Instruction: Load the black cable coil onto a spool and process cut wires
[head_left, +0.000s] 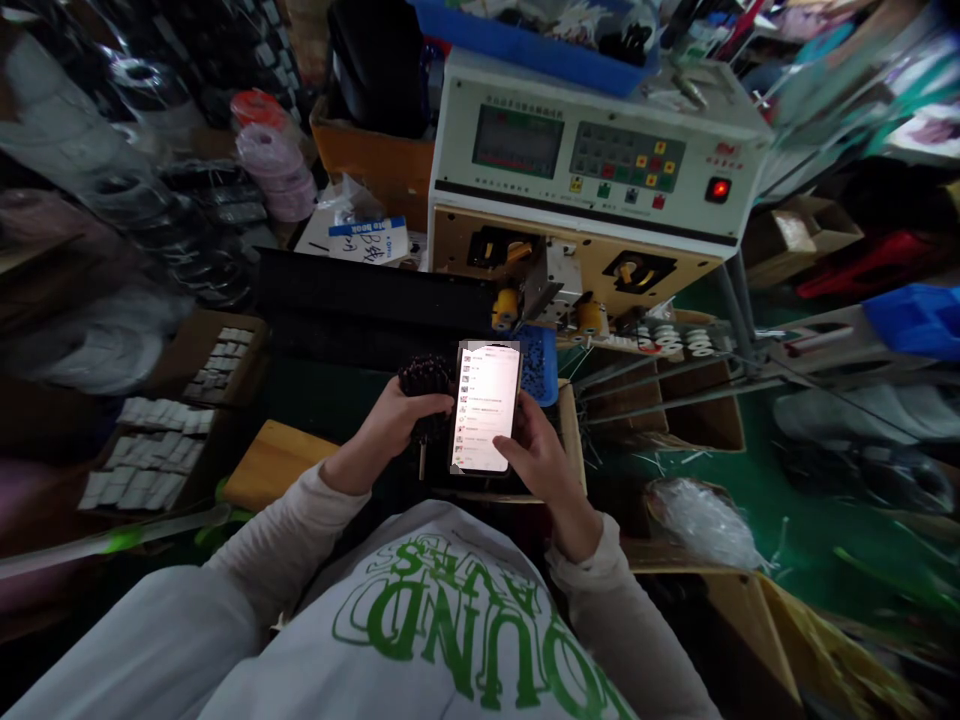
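Right hand: fingers grasping right edge of phone, screen facing up, apparently for viewing; thumb over lower screen. Left hand: fingers clasping dark bundle left of phone, probably keeping it together. Blue tray beyond right fingers.
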